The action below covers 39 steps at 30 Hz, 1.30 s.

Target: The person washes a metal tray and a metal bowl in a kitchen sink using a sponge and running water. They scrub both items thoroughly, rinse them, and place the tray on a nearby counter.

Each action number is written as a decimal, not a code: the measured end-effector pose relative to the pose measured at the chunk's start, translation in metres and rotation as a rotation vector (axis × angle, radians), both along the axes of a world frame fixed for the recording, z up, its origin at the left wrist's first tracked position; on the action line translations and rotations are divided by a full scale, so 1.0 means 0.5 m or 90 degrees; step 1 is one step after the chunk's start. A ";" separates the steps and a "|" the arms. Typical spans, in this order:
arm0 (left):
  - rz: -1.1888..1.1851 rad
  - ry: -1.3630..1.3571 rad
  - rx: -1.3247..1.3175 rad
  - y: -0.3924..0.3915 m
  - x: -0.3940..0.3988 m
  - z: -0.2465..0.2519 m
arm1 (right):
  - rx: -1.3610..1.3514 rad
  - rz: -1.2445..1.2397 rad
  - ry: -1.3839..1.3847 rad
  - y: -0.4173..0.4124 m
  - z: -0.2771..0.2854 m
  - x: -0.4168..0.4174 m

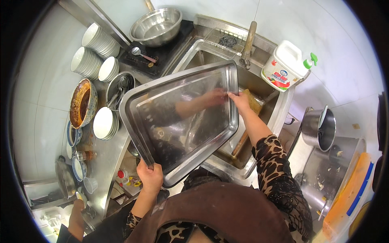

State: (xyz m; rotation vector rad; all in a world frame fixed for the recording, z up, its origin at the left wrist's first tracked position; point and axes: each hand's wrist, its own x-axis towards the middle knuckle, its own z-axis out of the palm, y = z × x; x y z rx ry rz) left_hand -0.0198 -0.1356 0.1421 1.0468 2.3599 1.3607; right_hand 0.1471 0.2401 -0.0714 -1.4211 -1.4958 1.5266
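A large rectangular stainless steel tray (pixel 182 121) is held tilted between my two hands, partly over the sink. My left hand (pixel 149 177) grips its near left corner, thumb on the rim. On the opposite short side, my right hand (pixel 241 101) pinches the rim. The tray's shiny inside reflects my right hand and forearm. Below it, the steel sink basin (pixel 270 104) is partly hidden. A yellowish sponge-like piece (pixel 253 102) shows in the basin beside my right hand, and a brown stick-like thing (pixel 240 142) lies lower down.
White bowls (pixel 104 123), a sauce-stained bowl (pixel 83 103) and a pot of spoons (pixel 120 91) crowd the left counter. A steel basin (pixel 156 27) stands behind. A faucet (pixel 249 42) and detergent jug (pixel 285 65) edge the sink. Another person's hand (pixel 79 203) reaches in at lower left.
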 end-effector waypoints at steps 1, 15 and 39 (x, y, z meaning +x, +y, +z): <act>0.003 -0.006 0.001 0.000 0.002 0.003 | -0.007 0.007 0.022 -0.001 0.015 -0.003; -0.046 0.071 0.003 0.028 0.010 0.018 | -0.051 -0.156 -0.017 0.086 0.025 -0.021; -0.044 -0.018 0.041 0.023 0.003 -0.007 | -0.176 -0.075 0.032 0.093 0.040 -0.021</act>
